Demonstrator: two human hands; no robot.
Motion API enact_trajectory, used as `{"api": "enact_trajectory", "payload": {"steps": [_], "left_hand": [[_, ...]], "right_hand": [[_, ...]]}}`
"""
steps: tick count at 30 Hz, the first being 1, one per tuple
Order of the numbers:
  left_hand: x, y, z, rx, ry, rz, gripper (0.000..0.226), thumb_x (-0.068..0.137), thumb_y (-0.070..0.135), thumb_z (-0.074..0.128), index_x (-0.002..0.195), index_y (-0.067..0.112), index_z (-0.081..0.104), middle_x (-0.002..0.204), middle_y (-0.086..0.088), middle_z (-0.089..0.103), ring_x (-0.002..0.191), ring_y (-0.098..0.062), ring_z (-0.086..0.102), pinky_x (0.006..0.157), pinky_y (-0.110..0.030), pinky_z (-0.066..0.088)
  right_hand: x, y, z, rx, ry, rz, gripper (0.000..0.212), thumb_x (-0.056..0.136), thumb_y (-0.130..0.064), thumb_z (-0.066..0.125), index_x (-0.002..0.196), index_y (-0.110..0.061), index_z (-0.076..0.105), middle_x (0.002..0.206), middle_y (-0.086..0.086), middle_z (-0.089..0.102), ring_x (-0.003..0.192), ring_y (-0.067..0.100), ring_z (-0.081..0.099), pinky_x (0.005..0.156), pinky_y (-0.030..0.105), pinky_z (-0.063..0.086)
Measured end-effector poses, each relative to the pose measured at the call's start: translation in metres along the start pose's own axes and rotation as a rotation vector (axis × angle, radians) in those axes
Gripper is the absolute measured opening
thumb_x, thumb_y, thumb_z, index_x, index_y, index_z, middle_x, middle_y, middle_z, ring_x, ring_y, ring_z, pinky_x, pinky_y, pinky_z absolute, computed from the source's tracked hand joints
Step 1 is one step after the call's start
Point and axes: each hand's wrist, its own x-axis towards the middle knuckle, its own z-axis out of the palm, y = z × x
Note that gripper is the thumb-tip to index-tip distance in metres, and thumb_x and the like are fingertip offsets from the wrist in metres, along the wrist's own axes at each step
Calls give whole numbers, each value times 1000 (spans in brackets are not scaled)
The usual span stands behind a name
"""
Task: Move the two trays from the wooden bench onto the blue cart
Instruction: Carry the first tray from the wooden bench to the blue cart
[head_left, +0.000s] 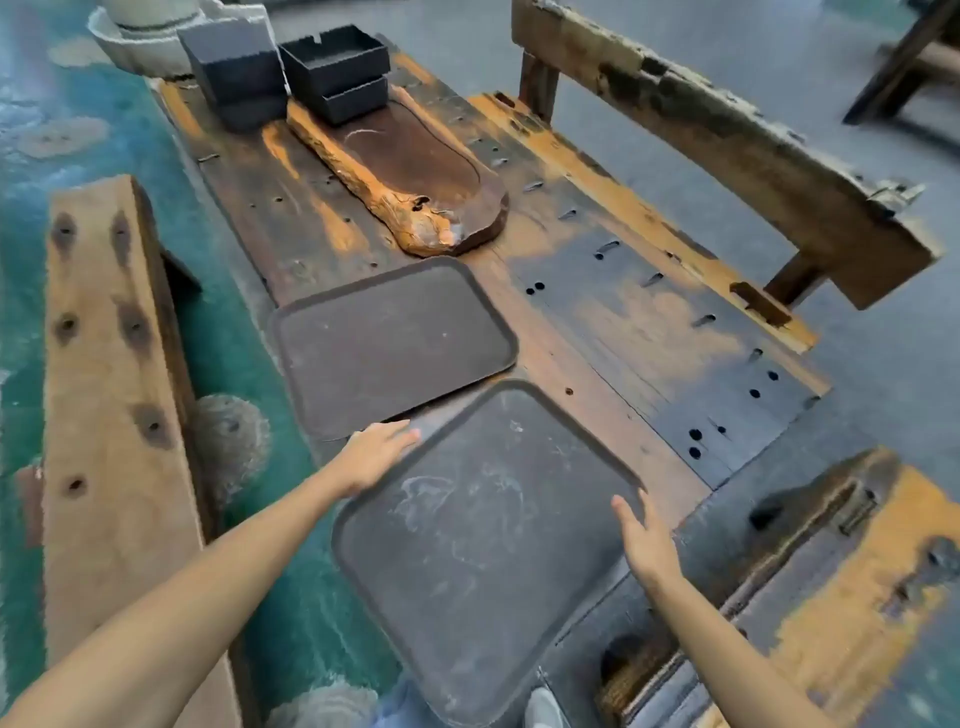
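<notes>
Two dark rectangular trays lie on the wooden bench (613, 332). The near tray (483, 540) is scuffed and juts past the bench's front edge toward me. My left hand (376, 454) lies with straight fingers against its left rim. My right hand (644, 535) is at its right rim, fingers straight, touching the edge. The far tray (389, 343) sits flat just behind, at the bench's left edge, with no hand on it. No blue cart is in view.
A carved wooden slab (410, 171) lies behind the trays, with stacked black boxes (337, 73) at the far end. A plank seat (111, 395) stands left over green floor (249, 332). A wooden backrest beam (727, 135) runs along the right.
</notes>
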Motion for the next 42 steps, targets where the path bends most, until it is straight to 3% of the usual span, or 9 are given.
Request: {"api": "enact_trajectory", "payload": {"steps": [2,6,9,12,19,23,30,34,42], "left_hand": [[18,0,-2,-139,-74,-88,56,97,63,36,140,33,54,150,0,50,138,-33,45,112,-43,30],[46,1,0,-403,-186,-220,62,104,52,29,155,18,34,161,-7,35,148,-26,28,117,-45,19],[64,-4,2,-446,-252,-328,64,101,58,27,153,23,39,150,-7,48,108,-24,52,85,-38,35],[80,-15,1,-433,-306,-417,69,94,71,25,139,30,57,123,-5,62,73,-17,42,62,-33,24],[105,-30,1,-492,-404,-440,71,86,80,30,128,35,65,111,-10,64,92,-27,53,81,-43,42],[111,-29,8,-481,-386,-446,69,87,77,33,126,32,68,103,-10,60,89,-26,55,76,-41,42],[107,-33,3,-495,-441,-448,71,75,84,38,118,37,72,96,-9,63,83,-27,59,71,-41,47],[95,-44,-1,-566,-443,-449,71,76,81,39,121,35,72,108,-15,64,89,-30,59,76,-45,47],[48,-61,-7,-694,-329,-402,70,73,78,45,119,33,73,90,-9,64,82,-27,58,80,-46,45]], "right_hand": [[1,13,5,130,88,172,66,104,-57,41,160,-26,28,166,5,31,151,35,27,122,54,22],[-16,34,20,506,103,461,62,102,-63,36,156,-30,37,162,-4,35,145,26,37,112,59,37],[-28,40,29,657,89,551,55,100,-67,36,146,-37,43,158,-8,42,140,24,44,105,61,39],[-36,44,38,761,88,574,60,101,-68,33,154,-40,34,153,-6,50,130,25,52,106,68,33],[-33,49,44,908,69,640,67,101,-70,23,145,-29,51,143,-3,56,127,25,52,104,66,34],[-30,49,46,938,69,635,62,101,-70,20,130,-31,59,140,-2,56,126,27,52,96,61,44],[-25,49,43,971,61,652,73,97,-75,19,132,-29,62,134,-1,60,123,27,53,91,62,45],[-23,45,38,951,52,633,68,97,-76,19,117,-32,67,133,-2,62,125,27,53,104,67,38],[-23,26,22,822,-17,513,70,92,-82,25,127,-39,66,135,-4,59,123,22,53,98,59,42]]}}
